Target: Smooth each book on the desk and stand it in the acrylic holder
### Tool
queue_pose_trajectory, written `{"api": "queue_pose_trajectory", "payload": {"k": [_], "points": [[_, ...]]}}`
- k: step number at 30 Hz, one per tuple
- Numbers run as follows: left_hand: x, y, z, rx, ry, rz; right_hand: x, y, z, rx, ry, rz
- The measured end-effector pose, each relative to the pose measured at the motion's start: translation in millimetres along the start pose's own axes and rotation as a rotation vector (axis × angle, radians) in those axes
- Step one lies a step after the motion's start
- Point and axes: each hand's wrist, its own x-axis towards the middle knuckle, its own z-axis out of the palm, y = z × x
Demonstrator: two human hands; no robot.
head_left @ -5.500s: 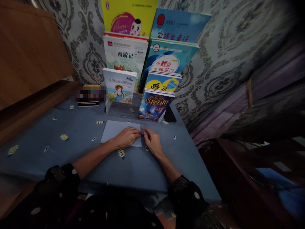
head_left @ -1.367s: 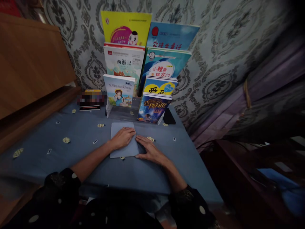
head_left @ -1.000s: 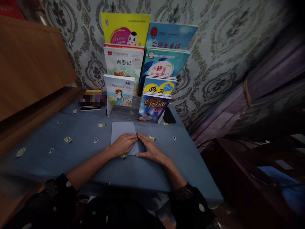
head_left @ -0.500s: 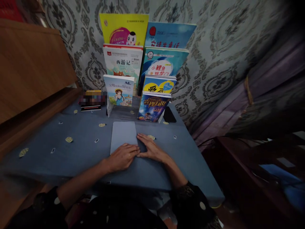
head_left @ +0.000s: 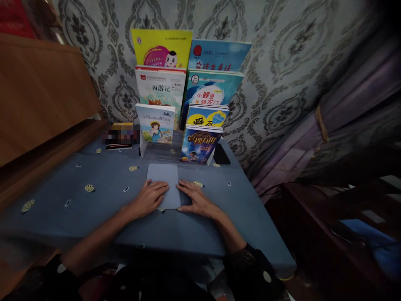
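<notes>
A flat, plain grey-blue rectangle with rounded corners (head_left: 163, 172), like a closed notebook, lies on the cloth-covered table (head_left: 103, 209) in front of me. My left hand (head_left: 151, 197) rests on its left half, palm down with the fingers stretched across the cover. At its right edge lies my right hand (head_left: 198, 199), fingers apart, the thumb by the lower right corner and the fingertips along the side. Neither hand grips anything. Whether the thing has pages cannot be made out.
A clear stand (head_left: 163, 154) behind it holds upright children's books in two columns, among them a white book (head_left: 158, 125) and a dark blue book (head_left: 200, 144). A black phone-like slab (head_left: 222, 154) lies right of the stand. Several small items (head_left: 120, 136), partly blurred, lie left.
My left hand has moved left, off the right edge and onto the left part of the notebook-like thing, its fingers now spread. My right hand stays at the right edge. The view has tilted slightly.
</notes>
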Motion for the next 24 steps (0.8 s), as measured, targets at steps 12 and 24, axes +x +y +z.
{"api": "queue_pose_trajectory", "payload": {"k": [12,24], "points": [[-10.9,-23.0,11.1,0.099,0.074,-0.155,-21.3,-41.9,20.7,-0.095,0.013,0.054],[-50.6,-0.2,-10.6,0.061,-0.087,-0.100,-68.0,-93.9,57.1,-0.203,0.103,-0.058]]}}
